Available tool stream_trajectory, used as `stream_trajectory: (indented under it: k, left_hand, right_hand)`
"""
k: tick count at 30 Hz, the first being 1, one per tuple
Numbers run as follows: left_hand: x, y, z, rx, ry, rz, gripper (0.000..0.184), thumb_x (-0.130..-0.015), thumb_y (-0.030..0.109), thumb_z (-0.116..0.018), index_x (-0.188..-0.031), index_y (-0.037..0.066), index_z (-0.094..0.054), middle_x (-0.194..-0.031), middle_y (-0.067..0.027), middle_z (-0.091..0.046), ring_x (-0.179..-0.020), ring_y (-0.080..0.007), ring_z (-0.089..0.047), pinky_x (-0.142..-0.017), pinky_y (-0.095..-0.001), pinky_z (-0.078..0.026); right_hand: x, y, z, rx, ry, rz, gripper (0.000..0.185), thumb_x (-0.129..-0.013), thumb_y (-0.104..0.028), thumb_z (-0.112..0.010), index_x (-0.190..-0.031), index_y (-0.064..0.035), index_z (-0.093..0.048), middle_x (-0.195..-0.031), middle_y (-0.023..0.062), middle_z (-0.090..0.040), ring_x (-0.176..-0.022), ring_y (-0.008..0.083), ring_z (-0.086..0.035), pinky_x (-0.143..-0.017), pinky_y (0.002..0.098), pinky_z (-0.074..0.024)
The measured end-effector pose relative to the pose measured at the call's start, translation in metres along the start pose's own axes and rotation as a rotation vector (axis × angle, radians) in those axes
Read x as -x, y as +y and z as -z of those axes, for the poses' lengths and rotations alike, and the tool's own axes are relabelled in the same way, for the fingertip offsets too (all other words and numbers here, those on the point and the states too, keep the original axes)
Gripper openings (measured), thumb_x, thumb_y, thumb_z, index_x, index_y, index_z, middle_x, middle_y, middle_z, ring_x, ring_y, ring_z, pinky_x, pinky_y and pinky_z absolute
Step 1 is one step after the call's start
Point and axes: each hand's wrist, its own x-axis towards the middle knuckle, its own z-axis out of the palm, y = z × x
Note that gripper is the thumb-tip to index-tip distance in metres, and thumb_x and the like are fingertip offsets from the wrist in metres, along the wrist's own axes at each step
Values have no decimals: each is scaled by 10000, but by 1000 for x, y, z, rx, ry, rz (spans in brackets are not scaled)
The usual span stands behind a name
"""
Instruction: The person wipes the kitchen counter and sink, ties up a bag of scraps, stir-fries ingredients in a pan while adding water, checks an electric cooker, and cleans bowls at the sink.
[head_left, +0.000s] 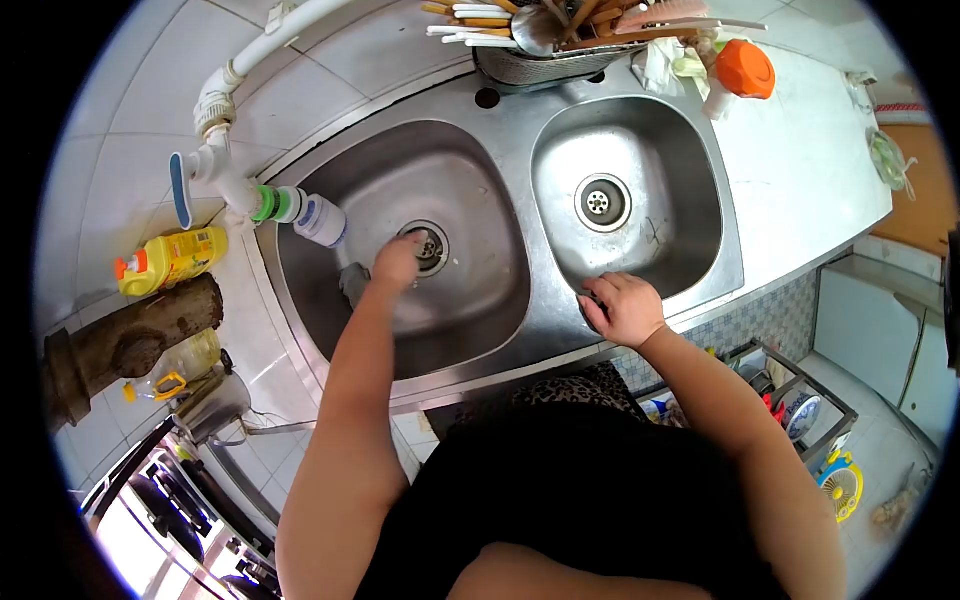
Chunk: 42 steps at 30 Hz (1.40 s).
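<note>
The left hand [398,262] reached down into the left basin [465,185], its fingers partly bent and pointing at the drain [433,254]. The fingertips were over the drain's near-left part, blurred; whether they touched it or had hold of something small, I could not tell. The drain lay in the floor of that steel basin, with pale specks around it. Just beside the hand, on its left, a crumpled grey cloth [353,284] lay in the basin.

The right hand [630,310] rested palm down at the near edge of the right basin [640,130], half open and loosely curled, the fingers over the rim and the thumb set apart from them. In that basin's floor was a second drain [603,203].

At the left, a white tap [215,165] with a blue handle [181,190] and a green collar [268,204] pointed its clear nozzle [320,221] over the left basin. Near it lay a yellow bottle [190,258] with an orange top, above a rusty brown pipe [150,335]. Behind the basins stood a utensil basket [545,68], full of chopsticks and a metal ladle [538,30]. To its right, an orange-lidded container [745,70] was on the white counter [800,165].
</note>
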Motion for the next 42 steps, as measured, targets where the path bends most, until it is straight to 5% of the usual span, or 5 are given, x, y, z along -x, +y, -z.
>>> stream_trajectory:
  k: [7,22,28,32,42]
  left_hand:
    - [-15,38,-6,337,-247,344,321,-848,100,-538,-1161,43,-586,-1059,-168,-660,-978,-285,-640,-836,-392,-502]
    - [43,53,-29,772,-262,39,394,-789,-7,-549,-1177,58,-562,-1157,-186,-629,-1129,-359,-566,-971,-382,-446]
    - [60,-18,-23,-85,-120,252,503,-785,83,-614,-1264,-4,-488,-1242,-239,-567,-1125,-382,-575,-929,-433,-473]
    - [54,37,-93,-227,5,-241,620,-812,98,-559,-1387,-37,-370,-1249,-267,-552,-1168,-389,-554,-958,-469,-446]
    - [-38,-102,-1,951,519,392,203,-839,-51,-515,-1015,50,-506,-980,-95,-598,-820,-212,-619,-608,-348,-528]
  right_hand:
    - [2,0,-1,21,-6,10,174,-835,-253,-656,-884,-87,-665,-804,82,-650,-731,278,-643,-653,378,-520]
    - [1,0,-1,29,-5,8,165,-828,-243,-662,-893,-91,-671,-831,82,-658,-746,274,-649,-671,373,-526]
    - [1,-2,0,39,-5,3,165,-826,-242,-660,-892,-92,-673,-822,81,-658,-748,275,-648,-670,374,-526]
    - [0,-3,1,48,-22,-7,169,-826,-242,-659,-897,-89,-676,-833,76,-663,-753,273,-648,-672,372,-525]
    - [-1,-3,1,30,-6,-13,167,-820,-249,-665,-858,-86,-665,-831,81,-664,-746,273,-650,-671,374,-527]
